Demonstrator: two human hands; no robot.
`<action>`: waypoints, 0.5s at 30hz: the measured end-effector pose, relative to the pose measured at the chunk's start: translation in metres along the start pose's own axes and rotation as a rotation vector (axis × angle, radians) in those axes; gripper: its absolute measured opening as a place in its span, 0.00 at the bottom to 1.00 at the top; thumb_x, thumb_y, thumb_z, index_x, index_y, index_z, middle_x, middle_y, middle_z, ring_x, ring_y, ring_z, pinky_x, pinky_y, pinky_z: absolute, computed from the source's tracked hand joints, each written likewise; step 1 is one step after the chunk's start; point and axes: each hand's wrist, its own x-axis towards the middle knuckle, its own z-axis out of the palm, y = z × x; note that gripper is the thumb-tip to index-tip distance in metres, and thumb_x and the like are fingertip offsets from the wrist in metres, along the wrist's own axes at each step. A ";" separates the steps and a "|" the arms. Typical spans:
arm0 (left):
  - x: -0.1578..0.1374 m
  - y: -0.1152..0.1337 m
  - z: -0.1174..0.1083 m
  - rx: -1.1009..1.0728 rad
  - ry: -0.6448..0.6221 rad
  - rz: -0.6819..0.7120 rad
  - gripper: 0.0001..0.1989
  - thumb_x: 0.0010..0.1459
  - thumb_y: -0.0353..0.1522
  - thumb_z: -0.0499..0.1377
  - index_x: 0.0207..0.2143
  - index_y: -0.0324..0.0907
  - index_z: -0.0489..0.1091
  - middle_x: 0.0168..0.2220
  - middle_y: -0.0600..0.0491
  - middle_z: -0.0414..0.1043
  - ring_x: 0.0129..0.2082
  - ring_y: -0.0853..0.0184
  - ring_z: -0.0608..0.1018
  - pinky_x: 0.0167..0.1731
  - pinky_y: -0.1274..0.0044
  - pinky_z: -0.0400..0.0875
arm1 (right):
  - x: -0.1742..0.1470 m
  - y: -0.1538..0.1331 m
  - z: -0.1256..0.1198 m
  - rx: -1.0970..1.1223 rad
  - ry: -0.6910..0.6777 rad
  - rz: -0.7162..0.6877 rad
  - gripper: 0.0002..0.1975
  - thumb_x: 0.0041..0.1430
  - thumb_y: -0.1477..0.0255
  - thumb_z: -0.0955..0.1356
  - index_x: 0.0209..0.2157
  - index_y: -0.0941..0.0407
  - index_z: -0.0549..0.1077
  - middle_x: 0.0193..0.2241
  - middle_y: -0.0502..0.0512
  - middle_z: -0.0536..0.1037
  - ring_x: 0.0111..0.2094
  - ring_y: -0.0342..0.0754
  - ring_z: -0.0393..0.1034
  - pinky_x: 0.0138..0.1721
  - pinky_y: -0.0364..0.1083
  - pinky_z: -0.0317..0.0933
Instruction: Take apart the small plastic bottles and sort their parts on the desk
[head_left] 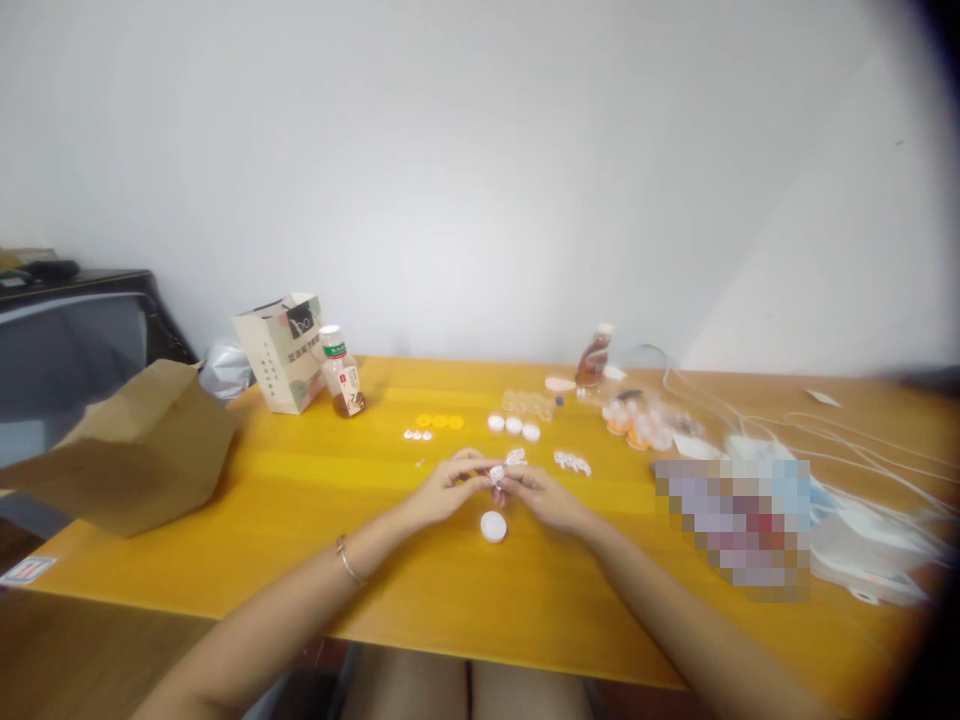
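My left hand [455, 484] and my right hand [541, 492] meet above the middle of the table, fingertips closed on one small white part [496, 474] between them. Its exact kind is too small to make out. Just below the hands a round white cap [493, 526] lies flat on the table. Behind the fingers sits a little cluster of white pieces [516, 457], partly hidden. To its right is a second group of small white pieces [573, 463]. Three white round caps [514, 426] stand in a row farther back.
Yellow discs [440, 422] and small white discs [418, 435] lie left of centre, with clear cups [528, 404] behind. A paper box [281, 355], a labelled bottle [343, 375] and a brown paper bag [150, 450] stand left. Another bottle [593, 357], orange-and-clear containers [637, 423] and white cables [810, 445] are right.
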 end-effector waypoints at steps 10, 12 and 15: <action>0.007 -0.008 0.009 0.158 0.135 0.058 0.10 0.54 0.33 0.58 0.39 0.40 0.72 0.38 0.49 0.71 0.38 0.66 0.72 0.39 0.76 0.67 | 0.002 0.021 0.011 0.283 0.314 0.144 0.18 0.46 0.55 0.68 0.27 0.58 0.75 0.23 0.52 0.76 0.24 0.43 0.68 0.30 0.44 0.63; 0.003 -0.010 0.012 0.235 0.145 0.099 0.11 0.55 0.33 0.56 0.41 0.41 0.71 0.38 0.49 0.71 0.39 0.66 0.72 0.42 0.75 0.66 | 0.000 0.020 0.012 0.297 0.337 0.167 0.17 0.46 0.56 0.68 0.27 0.57 0.76 0.24 0.52 0.77 0.26 0.45 0.70 0.32 0.44 0.64; -0.002 -0.015 0.013 0.360 0.133 0.167 0.13 0.57 0.32 0.54 0.44 0.43 0.69 0.39 0.49 0.71 0.40 0.66 0.72 0.44 0.74 0.65 | -0.002 0.016 0.014 0.307 0.346 0.203 0.16 0.46 0.57 0.68 0.28 0.56 0.77 0.25 0.52 0.78 0.30 0.47 0.72 0.35 0.46 0.65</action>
